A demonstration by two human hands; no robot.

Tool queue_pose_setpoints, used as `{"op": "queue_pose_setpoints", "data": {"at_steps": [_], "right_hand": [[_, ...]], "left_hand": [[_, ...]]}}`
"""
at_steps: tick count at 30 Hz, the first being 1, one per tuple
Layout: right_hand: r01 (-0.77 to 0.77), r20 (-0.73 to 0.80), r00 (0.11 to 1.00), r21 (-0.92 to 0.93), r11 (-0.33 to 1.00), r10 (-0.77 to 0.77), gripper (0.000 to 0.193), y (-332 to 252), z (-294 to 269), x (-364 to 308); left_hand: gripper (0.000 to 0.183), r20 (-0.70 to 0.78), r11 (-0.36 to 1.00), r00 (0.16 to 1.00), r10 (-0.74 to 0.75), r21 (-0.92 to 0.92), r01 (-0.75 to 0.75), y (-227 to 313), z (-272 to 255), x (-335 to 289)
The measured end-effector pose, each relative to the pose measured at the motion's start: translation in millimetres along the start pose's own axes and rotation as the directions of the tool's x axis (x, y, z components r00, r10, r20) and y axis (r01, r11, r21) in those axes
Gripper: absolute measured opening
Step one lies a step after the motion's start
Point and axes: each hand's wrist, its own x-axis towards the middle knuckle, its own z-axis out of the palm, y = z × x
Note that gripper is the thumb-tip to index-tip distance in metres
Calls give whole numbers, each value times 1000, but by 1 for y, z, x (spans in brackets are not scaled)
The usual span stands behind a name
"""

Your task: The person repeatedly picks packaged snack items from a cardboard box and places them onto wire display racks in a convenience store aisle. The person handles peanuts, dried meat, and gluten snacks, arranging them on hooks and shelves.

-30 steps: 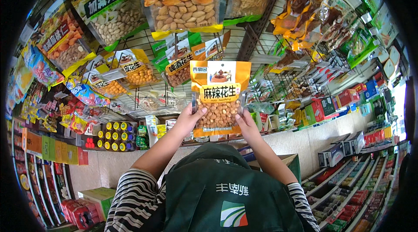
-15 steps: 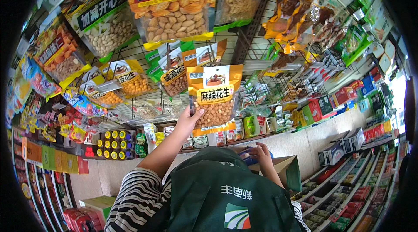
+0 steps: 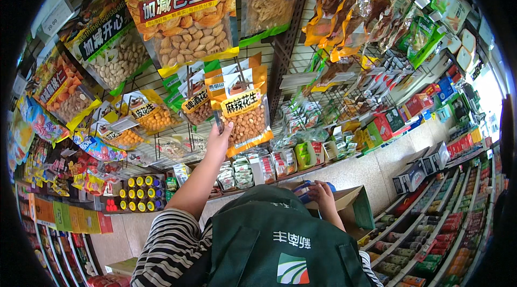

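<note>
From here I count one peanut bag point(image 3: 249, 126), its lower left edge clamped in the fingers of the left hand point(image 3: 217, 144), thumb in front, its top at the rack point(image 3: 282, 60); whether it hangs, I can't tell. One almond bag point(image 3: 186, 42) is at its eleven o'clock, one pistachio bag point(image 3: 117, 63) at ten. Between four and five, the right hand point(image 3: 321, 195) is beside one blue packet point(image 3: 302, 188) and one open carton point(image 3: 362, 212); its grip I can't tell.

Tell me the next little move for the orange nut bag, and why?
Maybe the left hand, gripping the orange nut bag, should tug gently as a test: wire prongs seem to overlap its top, but whether one goes through isn't clear.
</note>
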Motion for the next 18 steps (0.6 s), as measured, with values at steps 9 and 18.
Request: {"op": "queue_pose_setpoints", "data": {"at_steps": [9,18], "right_hand": [[-2,-15,1000,-28,1000,1,24,11,-8,8],[-17,-102,995,-58,998,11,23,17,-28,-9]], "left_hand": [[40,-71,972,992,101,222,-83,-22,-10,44],[27,-50,949,994,97,304,-77,-31,-17,44]]}}
